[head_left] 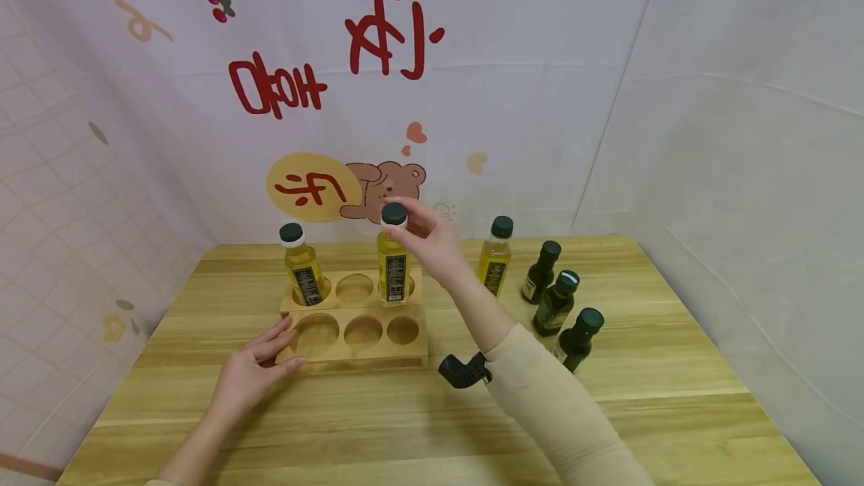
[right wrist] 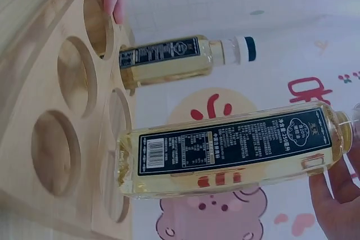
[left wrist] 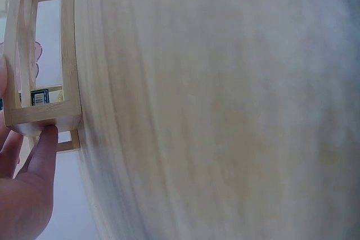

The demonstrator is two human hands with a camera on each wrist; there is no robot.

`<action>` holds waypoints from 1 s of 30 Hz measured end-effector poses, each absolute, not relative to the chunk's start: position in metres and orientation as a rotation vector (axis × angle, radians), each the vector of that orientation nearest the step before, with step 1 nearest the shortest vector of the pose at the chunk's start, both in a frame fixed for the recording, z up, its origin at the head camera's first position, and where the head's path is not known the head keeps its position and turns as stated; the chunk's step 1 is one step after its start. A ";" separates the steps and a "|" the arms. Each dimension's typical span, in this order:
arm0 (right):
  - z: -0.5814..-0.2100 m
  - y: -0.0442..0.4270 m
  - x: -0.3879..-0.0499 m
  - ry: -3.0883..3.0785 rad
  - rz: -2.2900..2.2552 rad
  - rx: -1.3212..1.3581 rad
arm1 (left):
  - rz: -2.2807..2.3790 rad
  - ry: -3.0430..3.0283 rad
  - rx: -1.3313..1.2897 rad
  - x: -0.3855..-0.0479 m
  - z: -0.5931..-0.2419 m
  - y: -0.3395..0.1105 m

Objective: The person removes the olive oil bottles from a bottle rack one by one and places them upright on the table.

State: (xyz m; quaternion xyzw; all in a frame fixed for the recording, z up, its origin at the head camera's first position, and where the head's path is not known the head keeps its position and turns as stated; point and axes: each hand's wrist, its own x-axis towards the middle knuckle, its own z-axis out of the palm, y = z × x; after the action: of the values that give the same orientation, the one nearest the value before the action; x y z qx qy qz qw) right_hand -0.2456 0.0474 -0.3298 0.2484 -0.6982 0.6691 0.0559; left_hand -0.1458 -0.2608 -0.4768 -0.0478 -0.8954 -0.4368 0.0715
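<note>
In the head view, my right hand (head_left: 432, 242) grips a square oil bottle (head_left: 394, 272) by its neck and dark green cap. The bottle is upright, its base just over the back right hole of a two-step wooden rack (head_left: 324, 355). The right wrist view shows the whole base outside the hole. My left hand (head_left: 250, 373) holds the rack's left front corner, with thumb and fingers spread around it. A second yellow oil bottle (head_left: 305, 272) stands, slightly tilted, in the back left hole. Between the two bottles is a bare round hole; the front step has three more.
Right of the rack stand another yellow oil bottle (head_left: 496, 257), partly behind my right arm, and three dark bottles: a slim one (head_left: 538, 276), a wider one (head_left: 555, 310) and one nearer me (head_left: 575, 342). A printed cloth (head_left: 540, 96) hangs behind the wooden table (head_left: 351, 433).
</note>
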 end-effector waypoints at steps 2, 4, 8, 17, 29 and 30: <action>-0.329 0.055 -0.244 -2.114 2.047 0.752 | -1.312 -2.695 -0.143 -0.146 -0.477 -0.261; -0.330 0.062 -0.242 -2.114 2.052 0.743 | -1.311 -2.698 -0.139 -0.146 -0.477 -0.261; -0.329 0.076 -0.237 -2.149 2.009 0.698 | -1.311 -2.697 -0.134 -0.146 -0.478 -0.261; -0.335 0.101 -0.228 -2.170 1.941 0.661 | -1.297 -2.693 -0.131 -0.145 -0.478 -0.261; -0.347 0.134 -0.218 -2.242 1.928 0.543 | -1.292 -2.682 -0.149 -0.146 -0.479 -0.261; -0.348 0.136 -0.218 -2.250 1.919 0.531 | -1.296 -2.681 -0.149 -0.146 -0.479 -0.261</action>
State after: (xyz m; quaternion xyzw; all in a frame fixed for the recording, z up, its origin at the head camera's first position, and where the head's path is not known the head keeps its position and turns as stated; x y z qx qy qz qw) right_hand -0.2176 0.1360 -0.3483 0.1765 -0.7471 0.6373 0.0682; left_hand -0.1458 -0.2610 -0.4794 -0.0497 -0.8963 -0.4333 0.0801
